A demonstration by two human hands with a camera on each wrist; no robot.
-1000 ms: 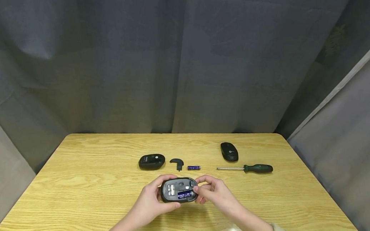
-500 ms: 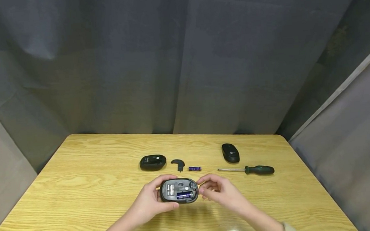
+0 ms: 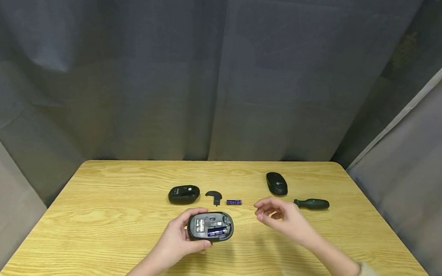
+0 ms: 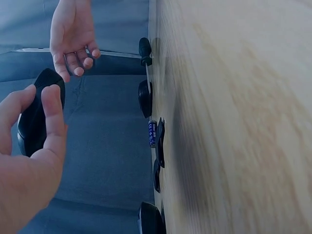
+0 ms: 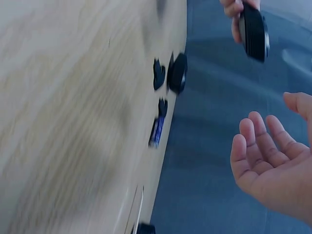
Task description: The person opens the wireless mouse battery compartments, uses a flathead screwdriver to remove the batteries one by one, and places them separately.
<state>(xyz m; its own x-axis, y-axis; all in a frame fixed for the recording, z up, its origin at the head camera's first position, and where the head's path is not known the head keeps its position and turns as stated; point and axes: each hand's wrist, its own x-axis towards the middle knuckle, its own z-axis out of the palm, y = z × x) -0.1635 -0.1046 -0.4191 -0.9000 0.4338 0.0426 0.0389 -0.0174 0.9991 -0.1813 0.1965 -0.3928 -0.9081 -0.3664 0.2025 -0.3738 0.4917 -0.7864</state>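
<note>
Head view: the left hand (image 3: 176,240) is gripping the black mouse (image 3: 201,225) around one end, thumb along the side nearer the person and fingers around the far side, underside facing up. It's sitting in midair over roughly the middle of the tabletop (image 3: 114,214), and its bay is showing, with a purple seated battery (image 3: 217,232) lying lengthwise in there.

Right hand (image 3: 288,223) is hovering off to the side, fingers loosely bent, thumb standing apart from them in the right wrist view. It's holding nothing and it's not touching the mouse.

Handling-wise, I'm guessing the mouse is light, stiff plastic, with the battery adding a bit of weight. That rounded shell is looking kinda slick, so I'd be pinching it by the long sides like this and keeping fingers off the bare bay, since any contacts in there are probably the fragile bit. Tipping it over might be risking the battery dropping out.

Further toward the tabletop's far edge, a second mouse (image 3: 184,194), a curved black piece (image 3: 215,197) and a loose battery (image 3: 234,202) are lying in a row. A third mouse (image 3: 277,183) and a screwdriver (image 3: 313,204) are resting closer to the far right corner.
</note>
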